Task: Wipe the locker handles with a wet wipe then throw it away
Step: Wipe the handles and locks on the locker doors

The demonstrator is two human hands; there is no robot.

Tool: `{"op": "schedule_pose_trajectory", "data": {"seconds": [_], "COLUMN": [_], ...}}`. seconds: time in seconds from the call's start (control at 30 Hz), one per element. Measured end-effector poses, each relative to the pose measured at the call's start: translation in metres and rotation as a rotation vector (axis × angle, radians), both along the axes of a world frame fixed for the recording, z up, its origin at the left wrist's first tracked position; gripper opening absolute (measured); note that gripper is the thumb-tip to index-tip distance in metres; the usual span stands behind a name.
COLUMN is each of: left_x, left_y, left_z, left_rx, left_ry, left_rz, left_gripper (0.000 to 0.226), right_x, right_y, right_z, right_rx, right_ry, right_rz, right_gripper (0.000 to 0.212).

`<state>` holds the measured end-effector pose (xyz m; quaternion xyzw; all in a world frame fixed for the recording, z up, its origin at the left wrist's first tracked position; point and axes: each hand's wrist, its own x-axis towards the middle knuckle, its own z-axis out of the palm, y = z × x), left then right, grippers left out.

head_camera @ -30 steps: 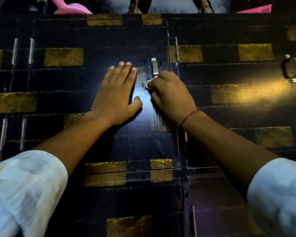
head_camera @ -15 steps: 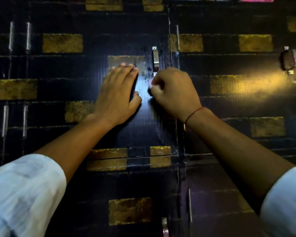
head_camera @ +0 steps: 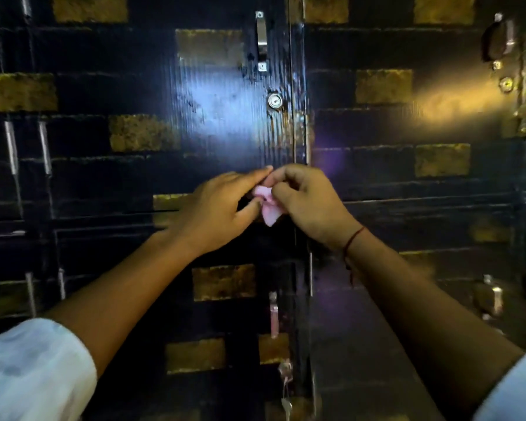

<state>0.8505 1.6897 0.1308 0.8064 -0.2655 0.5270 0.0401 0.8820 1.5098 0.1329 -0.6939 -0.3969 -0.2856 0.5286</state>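
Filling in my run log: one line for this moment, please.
left hand: pinches wet wipe | right hand: grips wet wipe | upper handle: untouched | lower handle: untouched

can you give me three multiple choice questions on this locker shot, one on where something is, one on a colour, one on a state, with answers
1. Where is the round keyhole relative to the upper metal handle?
A. below it
B. above it
C. far left of it

2. What colour is the wet wipe?
A. green
B. pale pink
C. black

3. What is the right hand doing?
A. lying flat on the door
B. hanging at the side
C. pinching the wipe

Answers:
1. A, the lock sits lower on the same door, under the handle.
2. B, the crumpled piece between the hands looks pale pink.
3. C, its curled fingers hold the wipe, with the left hand also at it.
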Motion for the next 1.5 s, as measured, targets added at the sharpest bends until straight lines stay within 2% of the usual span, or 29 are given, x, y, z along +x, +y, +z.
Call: {"op": "schedule_pose_trajectory", "data": {"seconds": [0.07, 0.17, 0.23, 0.27, 0.37, 0.43, 0.5, 0.57, 0.63, 0.7, 0.77, 0.8, 0.87, 0.93, 0.97, 1.07, 1.2, 1.3, 1.5], "left_x": [-0.008, -0.022, -0.031, -0.036, -0.053, -0.062, -0.067, -0.069, -0.068, -0.064, -0.056, -0.05, -0.04, -0.032, -0.026, -0.01, 0.006, 0.018, 0.028], "left_y": [-0.009, -0.024, -0.033, -0.036, -0.045, -0.048, -0.047, -0.045, -0.045, -0.046, -0.045, -0.042, -0.032, -0.02, -0.013, 0.004, 0.023, 0.035, 0.038], "left_z": [-0.02, -0.048, -0.067, -0.074, -0.092, -0.102, -0.11, -0.117, -0.123, -0.129, -0.138, -0.146, -0.16, -0.173, -0.181, -0.198, -0.215, -0.223, -0.23], "left_rx": [-0.107, -0.352, -0.504, -0.588, -0.858, -1.003, -1.054, -1.07, -1.117, -1.131, -1.026, -0.908, -0.568, -0.26, -0.178, -0.042, 0.11, 0.185, 0.184], "left_ry": [0.053, 0.247, 0.383, 0.445, 0.614, 0.703, 0.75, 0.789, 0.859, 0.924, 0.871, 0.766, 0.422, 0.152, 0.105, 0.067, -0.009, -0.073, -0.158], "left_rz": [-0.068, -0.124, -0.186, -0.222, -0.29, -0.32, -0.325, -0.337, -0.365, -0.334, -0.193, -0.086, 0.156, 0.368, 0.431, 0.535, 0.602, 0.637, 0.643], "left_gripper": [0.032, 0.015, 0.012, 0.013, 0.017, 0.018, 0.022, 0.025, 0.027, 0.031, 0.03, 0.028, 0.018, 0.036, 0.047, 0.062, 0.067, 0.066, 0.068], "right_x": [-0.004, -0.017, -0.023, -0.023, -0.027, -0.03, -0.035, -0.043, -0.046, -0.041, -0.034, -0.031, -0.023, -0.015, -0.012, -0.011, -0.013, -0.01, 0.003], "right_y": [-0.006, -0.018, -0.025, -0.029, -0.034, -0.033, -0.03, -0.026, -0.022, -0.02, -0.019, -0.017, -0.01, 0.001, 0.007, 0.019, 0.03, 0.033, 0.033], "right_z": [-0.023, -0.053, -0.073, -0.082, -0.106, -0.119, -0.13, -0.138, -0.148, -0.158, -0.167, -0.172, -0.18, -0.189, -0.193, -0.196, -0.203, -0.209, -0.224], "right_rx": [0.136, 0.202, 0.174, 0.175, 0.196, 0.244, 0.252, 0.15, 0.048, 0.031, 0.047, 0.046, -0.005, -0.111, -0.124, -0.02, 0.046, 0.133, 0.074], "right_ry": [0.129, 0.292, 0.336, 0.339, 0.359, 0.314, 0.169, 0.073, 0.097, 0.138, 0.141, 0.125, 0.049, -0.022, -0.03, -0.004, -0.018, 0.04, 0.105], "right_rz": [0.044, 0.169, 0.223, 0.23, 0.218, 0.103, -0.085, -0.08, 0.003, -0.031, -0.171, -0.227, -0.3, -0.396, -0.415, -0.385, -0.346, -0.354, -0.407], "right_gripper": [0.006, 0.02, 0.032, 0.032, 0.02, 0.015, 0.015, 0.018, 0.022, 0.02, 0.017, 0.016, 0.016, 0.017, 0.016, 0.015, 0.018, 0.008, 0.033]}}
